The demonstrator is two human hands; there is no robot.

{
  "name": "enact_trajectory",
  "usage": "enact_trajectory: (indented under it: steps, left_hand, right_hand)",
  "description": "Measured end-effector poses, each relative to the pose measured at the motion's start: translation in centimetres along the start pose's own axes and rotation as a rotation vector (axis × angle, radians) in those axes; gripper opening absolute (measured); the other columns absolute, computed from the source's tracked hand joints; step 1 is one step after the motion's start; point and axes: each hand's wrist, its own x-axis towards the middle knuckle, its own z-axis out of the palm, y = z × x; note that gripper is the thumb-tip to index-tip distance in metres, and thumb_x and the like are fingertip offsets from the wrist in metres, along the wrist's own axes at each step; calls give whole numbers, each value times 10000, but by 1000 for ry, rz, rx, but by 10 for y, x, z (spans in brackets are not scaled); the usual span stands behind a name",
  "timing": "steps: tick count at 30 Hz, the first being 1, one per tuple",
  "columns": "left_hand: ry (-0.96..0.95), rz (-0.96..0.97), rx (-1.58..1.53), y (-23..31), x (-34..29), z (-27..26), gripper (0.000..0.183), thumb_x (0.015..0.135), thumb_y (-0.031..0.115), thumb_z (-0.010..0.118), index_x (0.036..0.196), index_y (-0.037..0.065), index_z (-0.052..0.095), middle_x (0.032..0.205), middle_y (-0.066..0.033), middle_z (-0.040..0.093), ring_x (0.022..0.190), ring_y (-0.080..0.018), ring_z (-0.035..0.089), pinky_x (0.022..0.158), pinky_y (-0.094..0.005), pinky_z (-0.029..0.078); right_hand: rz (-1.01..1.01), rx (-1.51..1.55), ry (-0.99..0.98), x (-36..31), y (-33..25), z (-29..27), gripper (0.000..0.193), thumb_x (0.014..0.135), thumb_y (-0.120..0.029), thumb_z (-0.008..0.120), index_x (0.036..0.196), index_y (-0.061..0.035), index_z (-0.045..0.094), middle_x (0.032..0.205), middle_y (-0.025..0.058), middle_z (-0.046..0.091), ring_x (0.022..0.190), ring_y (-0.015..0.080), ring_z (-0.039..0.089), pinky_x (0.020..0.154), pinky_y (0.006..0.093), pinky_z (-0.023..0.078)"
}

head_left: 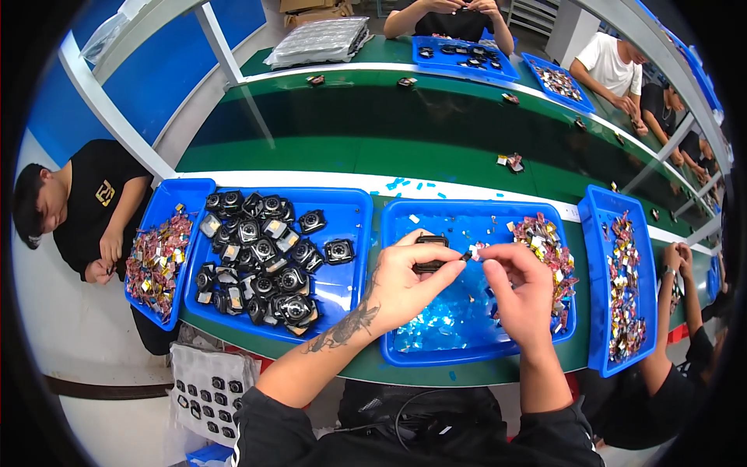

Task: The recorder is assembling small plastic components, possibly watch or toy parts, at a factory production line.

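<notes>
My left hand (412, 279) grips a small black squarish housing (430, 254), like a watch case, above a blue tray (482, 356). My right hand (517, 288) is closed in a pinch just beside it. A tiny pale and dark piece (474, 253) shows between the fingertips of both hands; its kind is too small to make out. Beneath, bits of blue film (424, 331) lie scattered in the tray. Along the tray's right side is a heap of small pink, yellow and silver parts (545, 249).
Left of my tray, another blue tray (342, 292) holds many black housings (264, 249). Narrow blue trays of small parts stand at the far left (180, 300) and right (597, 296). Beyond runs a green conveyor (350, 140) carrying scattered pieces. Co-workers sit around the line.
</notes>
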Motion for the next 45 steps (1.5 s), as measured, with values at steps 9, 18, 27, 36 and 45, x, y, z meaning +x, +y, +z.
enact_trajectory:
  steps: [9,18,27,36,45]
  left_hand:
    - [-69,-95,-300,2,-1,1,483,956,8,515,1422,63,399,1199,-99,614,933,-95,575,744,-225,458]
    - [-215,-131,-521,3,-2,1,500,957,-46,491,1439,4,364,1366,-136,517,1269,-197,501,1041,-327,429]
    - [-191,-122,-468,6,-3,0,455,935,-71,532,1382,-50,453,1292,-156,580,1194,-212,571,1019,-334,463]
    - [-229,-82,-483,0,-3,0,469,949,-42,531,1409,-25,440,1250,-98,602,1140,-129,571,952,-262,479]
    - [-252,-86,-466,2,-5,-1,465,956,-29,528,1411,-31,434,1245,-96,602,1140,-127,569,952,-258,472]
  right_hand:
    - [-4,190,101,0,-12,7,71,854,41,659,921,20,672,885,88,662,817,120,650,730,229,534]
    - [-245,-295,-8,6,-28,14,158,813,40,691,967,8,701,846,121,672,670,196,661,598,278,518]
    - [-257,-309,50,5,-33,17,111,768,41,719,837,-31,671,748,80,657,581,178,584,511,291,437]
    - [-286,-286,41,7,-31,18,118,764,40,717,856,-22,677,762,83,663,581,193,580,538,303,446]
    - [-241,-326,3,7,-30,14,106,764,-4,725,851,-48,683,739,65,650,594,192,552,596,316,432]
